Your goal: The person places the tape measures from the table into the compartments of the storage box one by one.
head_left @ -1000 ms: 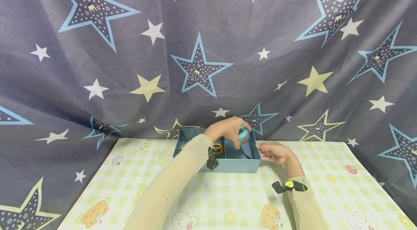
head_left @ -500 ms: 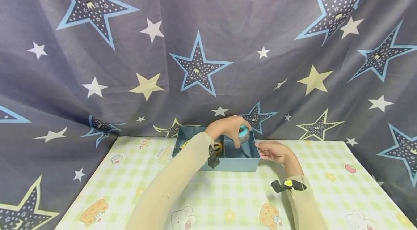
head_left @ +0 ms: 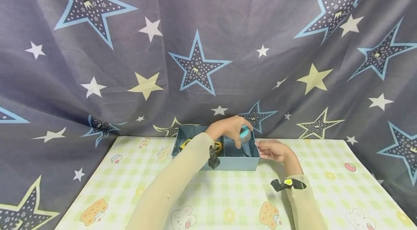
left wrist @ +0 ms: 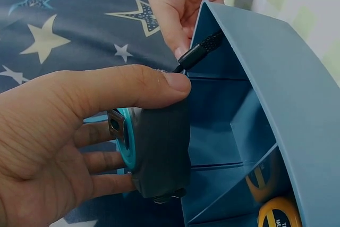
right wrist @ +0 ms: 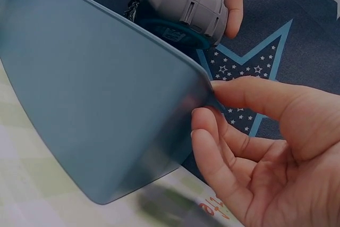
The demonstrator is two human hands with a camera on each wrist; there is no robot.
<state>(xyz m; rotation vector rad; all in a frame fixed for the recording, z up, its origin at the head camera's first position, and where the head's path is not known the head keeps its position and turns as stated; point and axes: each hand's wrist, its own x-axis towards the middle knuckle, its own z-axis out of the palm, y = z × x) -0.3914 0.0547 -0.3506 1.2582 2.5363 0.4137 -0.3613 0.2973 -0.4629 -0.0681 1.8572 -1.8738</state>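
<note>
My left hand (head_left: pixel 229 128) grips a grey and teal tape measure (left wrist: pixel 162 147) over the right compartment of a blue-grey box (head_left: pixel 241 164). In the left wrist view, the thumb lies along one side of the tape measure and the fingers curl behind the other. A black wrist strap (left wrist: pixel 199 51) trails from it towards the box's end wall. At the right end of the box, my right hand (right wrist: pixel 265 142) pinches the upper corner between thumb and fingertips. A yellow and black tape measure (left wrist: pixel 279 213) lies in the left compartment, partly hidden by the left sleeve in the head view.
A divider (left wrist: pixel 234 182) splits the box. Another yellow thing (head_left: pixel 184 143) shows at the box's left side. The box stands at the back of a table with a green checked cloth (head_left: pixel 228 194), against a dark star-patterned curtain (head_left: pixel 208 107).
Both hands keep nearly the same places, the left with the grey and teal tape measure. A little more of the yellow thing at the box's left shows past the sleeve.
</note>
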